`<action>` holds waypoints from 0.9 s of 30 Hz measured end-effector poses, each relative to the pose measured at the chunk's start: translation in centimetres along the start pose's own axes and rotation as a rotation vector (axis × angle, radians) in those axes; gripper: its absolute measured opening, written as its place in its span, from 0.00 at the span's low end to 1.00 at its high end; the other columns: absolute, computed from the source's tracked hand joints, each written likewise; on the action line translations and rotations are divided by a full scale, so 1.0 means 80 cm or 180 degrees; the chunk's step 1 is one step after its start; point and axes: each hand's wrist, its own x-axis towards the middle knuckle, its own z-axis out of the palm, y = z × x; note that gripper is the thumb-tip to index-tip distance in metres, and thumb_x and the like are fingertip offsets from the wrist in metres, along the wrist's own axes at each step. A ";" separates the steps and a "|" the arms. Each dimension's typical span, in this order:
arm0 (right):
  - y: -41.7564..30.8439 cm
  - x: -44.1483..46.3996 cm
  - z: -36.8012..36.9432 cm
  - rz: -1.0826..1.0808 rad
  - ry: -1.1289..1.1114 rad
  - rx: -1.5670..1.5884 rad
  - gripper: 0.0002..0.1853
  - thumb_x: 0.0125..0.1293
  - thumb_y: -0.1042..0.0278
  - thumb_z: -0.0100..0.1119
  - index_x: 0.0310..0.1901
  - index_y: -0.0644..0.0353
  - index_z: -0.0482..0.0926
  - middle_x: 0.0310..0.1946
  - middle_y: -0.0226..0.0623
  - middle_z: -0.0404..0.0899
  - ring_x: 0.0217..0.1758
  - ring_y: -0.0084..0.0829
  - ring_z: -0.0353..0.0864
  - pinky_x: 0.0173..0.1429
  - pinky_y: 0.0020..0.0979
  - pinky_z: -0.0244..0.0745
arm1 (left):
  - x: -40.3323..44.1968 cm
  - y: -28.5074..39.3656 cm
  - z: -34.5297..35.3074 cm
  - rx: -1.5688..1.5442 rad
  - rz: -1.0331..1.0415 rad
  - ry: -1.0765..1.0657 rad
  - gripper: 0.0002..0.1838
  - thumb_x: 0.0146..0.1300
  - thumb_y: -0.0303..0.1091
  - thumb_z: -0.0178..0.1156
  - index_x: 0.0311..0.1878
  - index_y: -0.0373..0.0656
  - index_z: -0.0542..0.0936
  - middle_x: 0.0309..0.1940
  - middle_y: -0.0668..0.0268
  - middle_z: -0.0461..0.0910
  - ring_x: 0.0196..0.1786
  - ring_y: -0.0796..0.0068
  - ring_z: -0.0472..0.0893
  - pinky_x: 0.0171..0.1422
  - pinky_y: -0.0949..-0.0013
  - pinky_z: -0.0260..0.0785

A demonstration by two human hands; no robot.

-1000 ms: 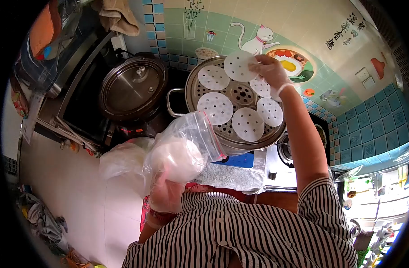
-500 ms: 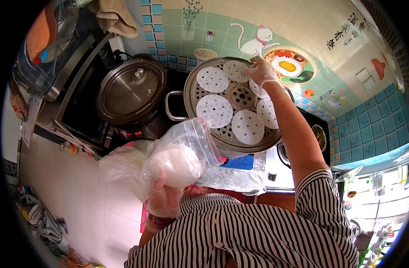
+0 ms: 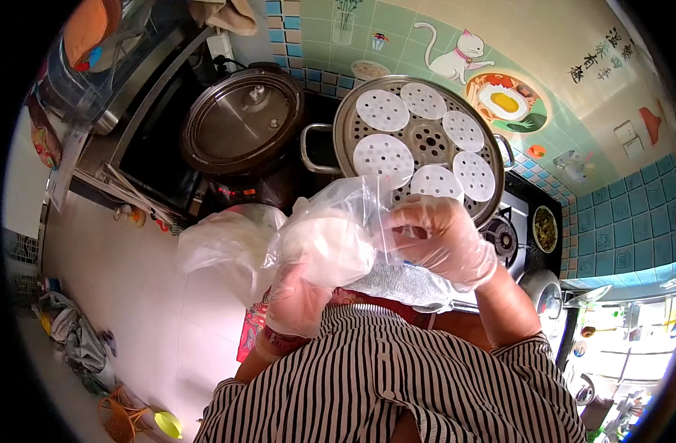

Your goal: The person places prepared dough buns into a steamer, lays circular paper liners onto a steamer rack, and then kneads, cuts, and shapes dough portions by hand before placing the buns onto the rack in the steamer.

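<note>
From my remote place, I judge that the main danger is at the mouth of the clear zip-lock bag (image 3: 324, 240). The bag is in front of the steamer tray (image 3: 430, 139), to the left of the right hand, and a stack of round white sheets (image 3: 336, 247) shows inside it. Thin sheets like these may cling together, so two could come out where one is wanted. The bag's upper edge overlaps the nearest perforated steamer liners (image 3: 383, 156); if it swings, it could drag them from their places. Six such liners lie in a ring on the tray. The film gloves look slippery, so a weak hold could let the bag drop.

Concerning the pose, I see the left hand (image 3: 297, 301) low in front of the striped shirt (image 3: 382, 369), wrist down, thumb upward on the bag's front. It grips the bag from below, though its other fingers are hidden. The right hand (image 3: 443, 238) is bent back toward the body, its fingers curled at the bag's mouth. I cannot tell whether they pinch the plastic, a sheet, or nothing.
</note>
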 end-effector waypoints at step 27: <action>-0.003 -0.009 0.013 -0.0125 0.0581 -0.0045 0.12 0.63 0.79 0.63 0.47 0.57 0.88 0.40 0.40 0.84 0.38 0.39 0.84 0.43 0.36 0.78 | -0.011 -0.011 0.017 0.0126 -0.0127 0.0242 0.42 0.72 0.39 0.65 0.82 0.45 0.54 0.79 0.56 0.62 0.80 0.55 0.62 0.85 0.46 0.54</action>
